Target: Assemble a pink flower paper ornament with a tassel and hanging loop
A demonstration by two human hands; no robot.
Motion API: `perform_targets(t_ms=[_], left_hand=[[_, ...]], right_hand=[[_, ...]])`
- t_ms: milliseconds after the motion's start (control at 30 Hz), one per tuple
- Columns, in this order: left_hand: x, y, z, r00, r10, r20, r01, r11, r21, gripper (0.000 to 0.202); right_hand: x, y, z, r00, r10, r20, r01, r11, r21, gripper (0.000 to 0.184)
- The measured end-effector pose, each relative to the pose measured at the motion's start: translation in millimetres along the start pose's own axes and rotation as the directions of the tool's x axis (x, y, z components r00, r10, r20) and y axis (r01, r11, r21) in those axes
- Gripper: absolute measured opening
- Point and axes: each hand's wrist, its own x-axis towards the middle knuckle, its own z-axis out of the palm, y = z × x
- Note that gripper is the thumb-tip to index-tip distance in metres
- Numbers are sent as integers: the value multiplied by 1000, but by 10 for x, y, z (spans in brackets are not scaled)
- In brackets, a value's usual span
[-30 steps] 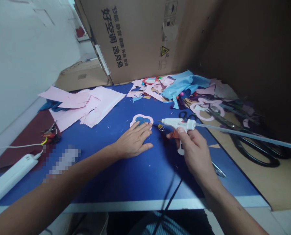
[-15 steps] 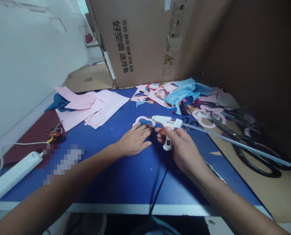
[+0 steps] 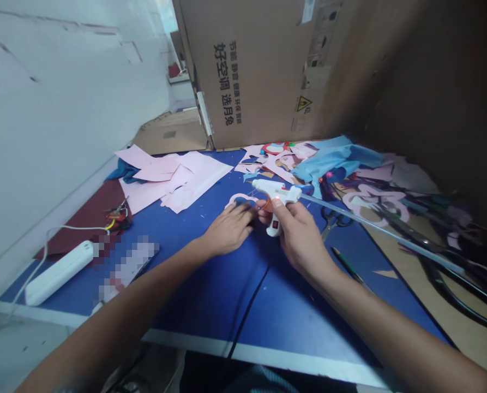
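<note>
Behind the glue gun stands a big cardboard box with printed black characters, its face turned toward the person. Under the glue gun spreads the blue table top, which runs out to the near edge. To the left of the glue gun and a little behind it lie loose pink paper sheets, overlapping one another. Right behind the glue gun sits a crumpled light blue cloth among pink scraps. Well to the left of the glue gun and nearer the person lies a white power strip. The right hand is closed around the glue gun's grip, nozzle pointing left. The left hand lies flat and open just left of the glue gun, fingertips pressing on the pink flower cutout, which sits right by the nozzle. A clear glue stick juts from the glue gun's back toward the right. Small scissors lie just right of the glue gun, a pencil nearer than them
</note>
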Motion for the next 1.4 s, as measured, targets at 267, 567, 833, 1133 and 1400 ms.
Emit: perform_targets(t_ms=[267, 567, 833, 1133, 1400], left_hand=[[-20, -49, -15, 988, -121, -93, 113, 990, -85, 51], [-11, -39, 11, 916, -326, -234, 289, 940, -178, 50], [37, 64, 65, 954, -269, -132, 266, 963, -39, 56], [46, 67, 74, 960, -254, -120, 256, 967, 8, 59], [26, 60, 111, 953, -251, -169, 253, 967, -13, 65]], right_hand=[[3, 47, -101, 998, -6, -55, 6, 1000, -5, 43], [-35, 41, -111, 997, 4, -79, -3, 1000, 15, 41], [-9, 100, -143, 997, -6, -72, 2, 999, -46, 40], [-14, 107, -145, 992, 47, -118, -53, 997, -51, 42], [-9, 108, -145, 990, 54, -132, -56, 998, -12, 40]])
